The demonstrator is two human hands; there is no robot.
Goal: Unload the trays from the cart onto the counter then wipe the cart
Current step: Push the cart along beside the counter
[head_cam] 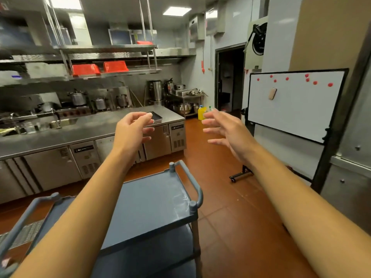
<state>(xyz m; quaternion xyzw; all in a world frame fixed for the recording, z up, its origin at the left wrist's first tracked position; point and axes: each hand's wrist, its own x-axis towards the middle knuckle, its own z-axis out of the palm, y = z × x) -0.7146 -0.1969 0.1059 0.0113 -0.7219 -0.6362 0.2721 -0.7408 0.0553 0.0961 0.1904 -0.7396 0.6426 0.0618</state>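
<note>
2 bare hands are raised in front of the camera, and neither holds anything. Going from the left: the steel counter (60, 135) runs along the left side of the kitchen, and near its far right corner lies 1 dark tray (155, 116), flat on the surface. Whether it is a single tray or a small stack cannot be told at this size. The left hand (132, 132) hovers in the air in line with that tray, fingers loosely curled and gripping nothing. Below and between the forearms stands the grey-blue cart (152, 199); its top shelf shows bare, with no trays on it. The lower shelves are mostly hidden by the top shelf and the arms, so what they carry cannot be told. The right hand (226, 130) is held apart from the left, fingers spread and relaxed, grasping nothing. Further right stands a whiteboard (295, 103) on a wheeled frame.

Judging from this, the unloading looks done at least for the top shelf. The wiping seems still to come: no cloth is visible in either hand or on the cart.
</note>
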